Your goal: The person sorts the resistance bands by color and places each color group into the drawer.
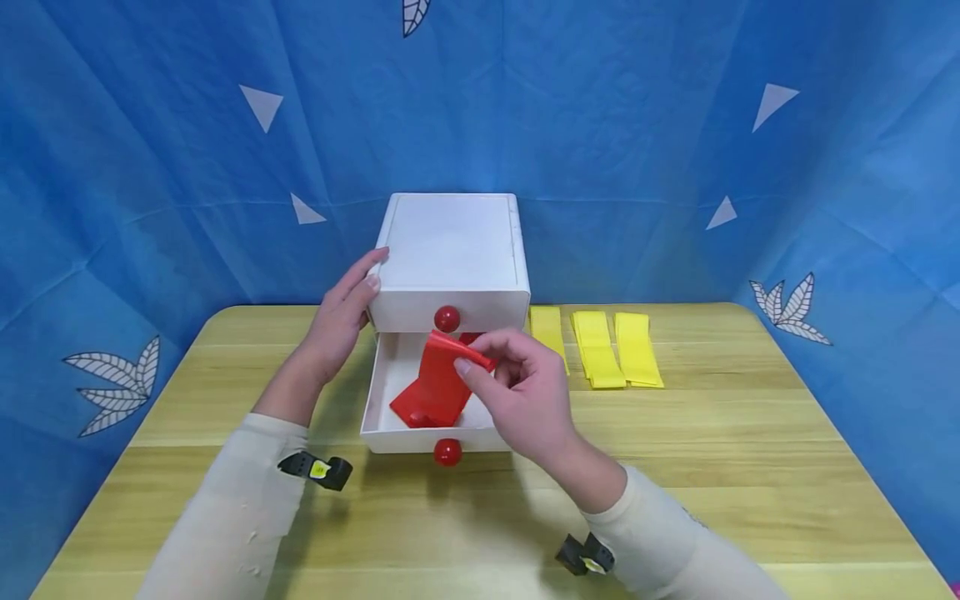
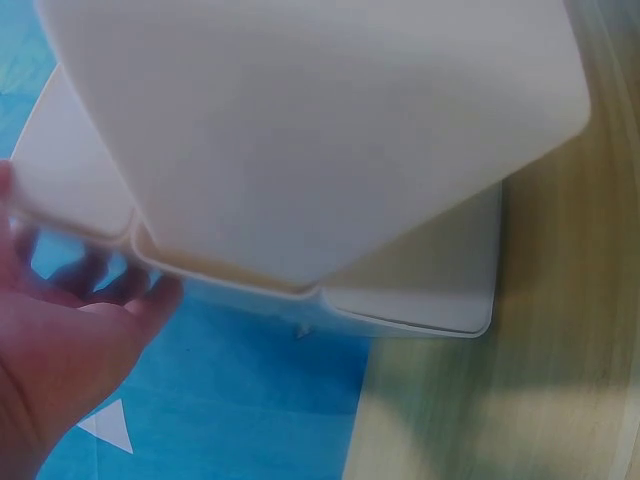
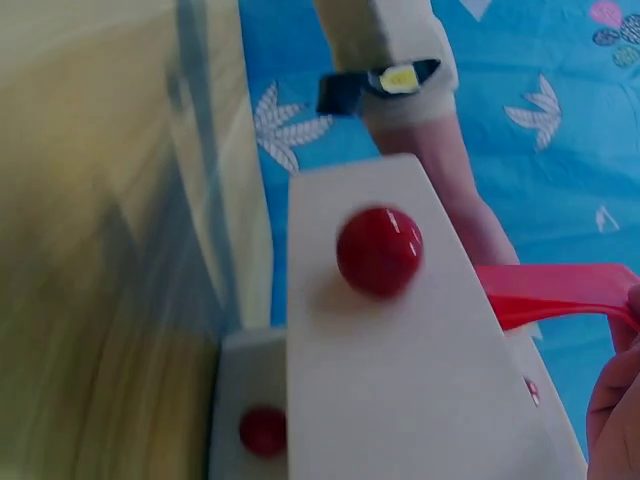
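Note:
A white drawer cabinet (image 1: 453, 237) stands at the back of the table, its middle drawer (image 1: 386, 375) pulled out. My left hand (image 1: 345, 321) rests against the cabinet's left side, fingers extended near the top edge; in the left wrist view the left hand (image 2: 70, 340) lies along the upper drawer's side. Over the drawer, my right hand (image 1: 525, 392) pinches the upper end of a red folded strip (image 1: 442, 379) between thumb and fingers. The strip's lower end hangs into the drawer. In the right wrist view the red strip (image 3: 560, 290) stretches beyond the drawer front.
Several yellow folded strips (image 1: 637, 350) lie right of the cabinet, one partly hidden behind it. Red knobs mark the top drawer (image 1: 447, 318), the pulled-out drawer (image 1: 447, 452) and the bottom drawer (image 3: 262, 432). A blue curtain (image 1: 622, 150) surrounds the wooden table (image 1: 712, 467).

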`<move>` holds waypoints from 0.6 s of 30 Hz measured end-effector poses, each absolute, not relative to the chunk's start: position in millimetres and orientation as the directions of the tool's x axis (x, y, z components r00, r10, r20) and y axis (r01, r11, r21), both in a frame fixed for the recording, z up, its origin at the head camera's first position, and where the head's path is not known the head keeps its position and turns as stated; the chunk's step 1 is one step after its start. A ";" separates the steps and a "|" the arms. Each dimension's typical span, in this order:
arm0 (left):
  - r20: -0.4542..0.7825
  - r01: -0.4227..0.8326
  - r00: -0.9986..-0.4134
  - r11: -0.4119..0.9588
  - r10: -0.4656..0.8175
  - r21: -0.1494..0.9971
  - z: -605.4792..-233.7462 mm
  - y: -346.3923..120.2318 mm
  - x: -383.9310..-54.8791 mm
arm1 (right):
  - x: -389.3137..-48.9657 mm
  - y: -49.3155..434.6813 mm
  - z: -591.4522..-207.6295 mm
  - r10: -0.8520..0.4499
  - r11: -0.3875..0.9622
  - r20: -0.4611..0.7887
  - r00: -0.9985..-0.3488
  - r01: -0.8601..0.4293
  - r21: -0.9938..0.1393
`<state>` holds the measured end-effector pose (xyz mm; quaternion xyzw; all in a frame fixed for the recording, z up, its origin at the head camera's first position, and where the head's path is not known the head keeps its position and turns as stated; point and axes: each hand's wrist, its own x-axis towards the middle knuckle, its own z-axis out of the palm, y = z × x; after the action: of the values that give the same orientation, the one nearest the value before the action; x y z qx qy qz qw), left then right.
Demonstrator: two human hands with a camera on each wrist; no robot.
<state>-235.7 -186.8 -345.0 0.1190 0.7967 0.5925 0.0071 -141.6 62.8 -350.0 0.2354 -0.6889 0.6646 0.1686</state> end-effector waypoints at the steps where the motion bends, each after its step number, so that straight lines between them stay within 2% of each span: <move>1: 0.131 0.182 -0.971 0.267 0.198 0.946 -345.0 -186.9 -235.5 | -140.4 58.3 -350.6 -0.107 -0.002 0.544 -0.832 -0.547 -0.837; 6: 0.139 0.189 -0.970 0.261 0.197 0.947 -345.6 -186.6 -235.3 | -137.8 40.9 -353.1 -0.144 -0.064 0.534 -0.833 -0.531 -0.845; 9: 0.139 0.189 -0.971 0.268 0.195 0.945 -346.3 -186.6 -235.4 | -139.6 35.3 -354.1 -0.143 -0.047 0.505 -0.851 -0.503 -0.863; 18: 0.124 0.175 -0.972 0.265 0.198 0.948 -346.1 -187.4 -236.4 | -146.0 43.0 -354.7 -0.119 0.158 0.284 -0.951 -0.301 -0.941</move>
<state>-236.4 -187.4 -346.1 0.1171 0.7953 0.5947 0.0098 -146.0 43.0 -354.7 0.1386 -0.7575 0.6340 0.0715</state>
